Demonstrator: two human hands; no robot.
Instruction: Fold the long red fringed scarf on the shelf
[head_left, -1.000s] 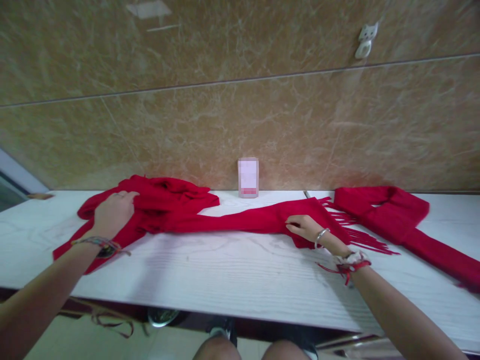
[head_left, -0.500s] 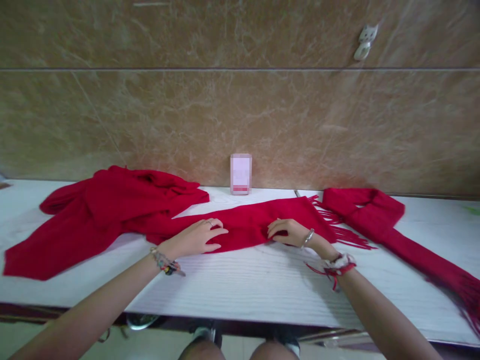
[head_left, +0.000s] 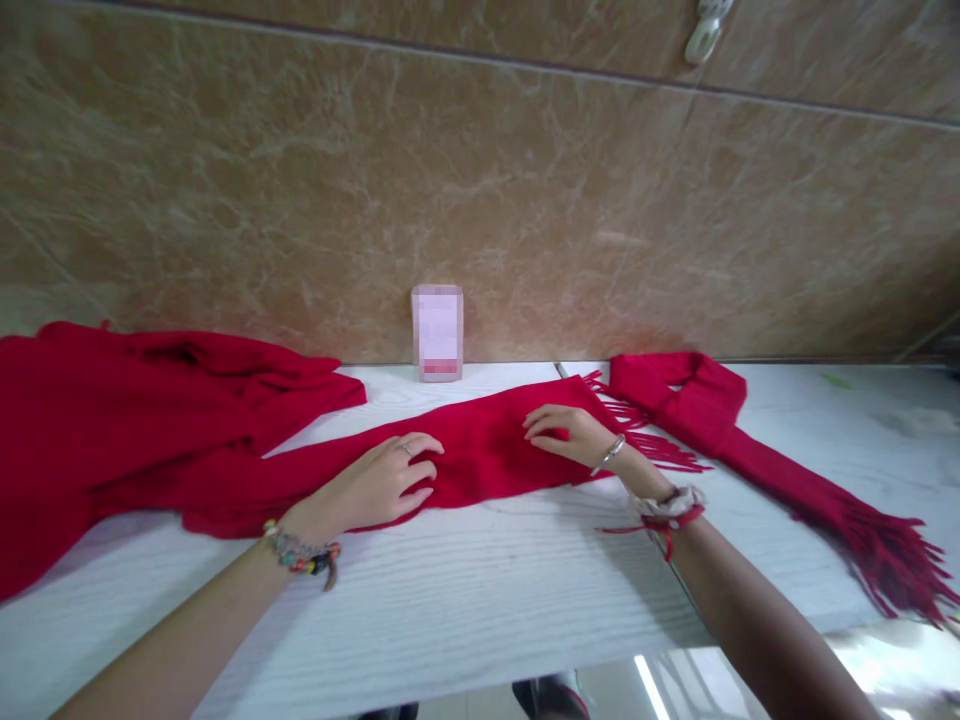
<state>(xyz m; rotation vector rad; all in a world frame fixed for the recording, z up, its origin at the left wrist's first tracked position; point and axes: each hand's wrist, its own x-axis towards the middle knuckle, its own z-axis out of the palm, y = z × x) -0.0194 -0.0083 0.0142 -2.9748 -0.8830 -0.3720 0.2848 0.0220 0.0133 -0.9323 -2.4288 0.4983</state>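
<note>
A red fringed scarf [head_left: 480,445] lies flat across the white tabletop, its tassels pointing right. Over its left part rests my left hand [head_left: 390,480], palm down with the fingers spread. My right hand [head_left: 566,432] is on or just above the scarf near the fringed end, its fingers apart and slightly bent, gripping nothing. To the left, a loose heap of red cloth [head_left: 150,430] joins or overlaps the scarf; I cannot tell which. Another red scarf [head_left: 757,465], folded over at its far end, lies to the right with its tassels near the front edge.
A phone [head_left: 438,335] with a blurred screen leans upright against the brown marbled wall [head_left: 480,200]. The white wood-grain table [head_left: 480,590] runs along that wall. High on the wall is a small white hook [head_left: 705,35]. Glossy floor shows at the lower right.
My view has turned to the right, so the cloth heap is cut off at the left edge. My right hand has shifted slightly up the scarf, its fingers straighter than before.
</note>
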